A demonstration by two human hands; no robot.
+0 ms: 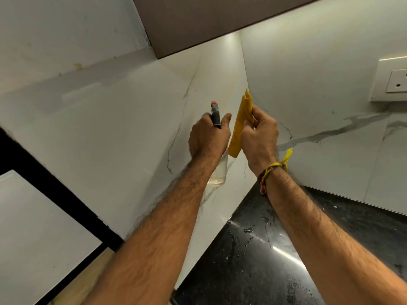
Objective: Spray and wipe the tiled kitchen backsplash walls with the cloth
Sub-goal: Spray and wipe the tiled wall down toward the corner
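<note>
Gripping the spray bottle (217, 170) by its neck, left hand (208, 137) aims at the corner backsplash (123, 119); right hand (259, 137) pinches the limp yellow cloth (240, 126) (soft, light, better bunched).

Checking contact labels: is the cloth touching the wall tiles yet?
No, the right hand holds the folded yellow cloth up in the air, short of the tiled wall.
</note>
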